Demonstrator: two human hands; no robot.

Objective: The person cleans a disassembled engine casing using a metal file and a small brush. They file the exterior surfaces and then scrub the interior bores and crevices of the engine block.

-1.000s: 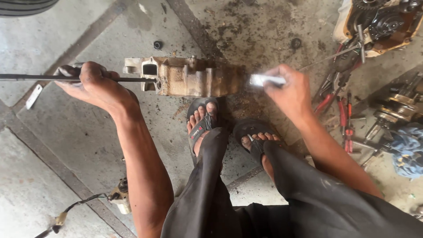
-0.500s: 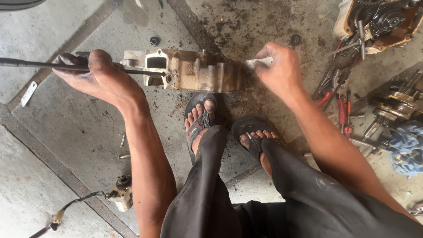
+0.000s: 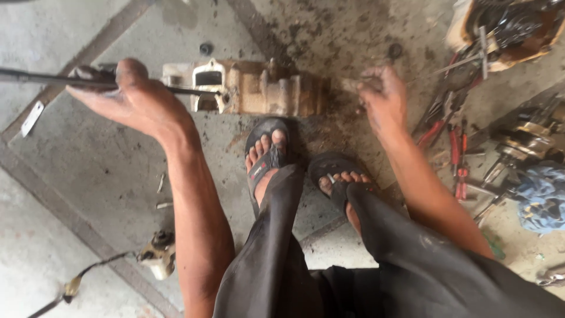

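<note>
A dirty tan metal engine block (image 3: pixel 259 88) lies on the concrete floor in front of my sandalled feet (image 3: pixel 268 156). My left hand (image 3: pixel 132 97) grips a long dark metal rod (image 3: pixel 41 78) whose tip reaches into the block's left opening. My right hand (image 3: pixel 382 103) is at the block's right end, fingers curled around a small pale tool that is blurred and mostly hidden.
Red-handled pliers (image 3: pixel 456 150), other hand tools and a shiny metal part (image 3: pixel 527 141) lie on the floor at right, with a blue rag (image 3: pixel 541 197). An opened engine housing (image 3: pixel 506 26) sits top right. A small part with a cable (image 3: pixel 156 253) lies lower left.
My right hand has moved left and down against the block's right end, and the pale tool it held in plain sight is now mostly covered. My left hand stays on the rod.
</note>
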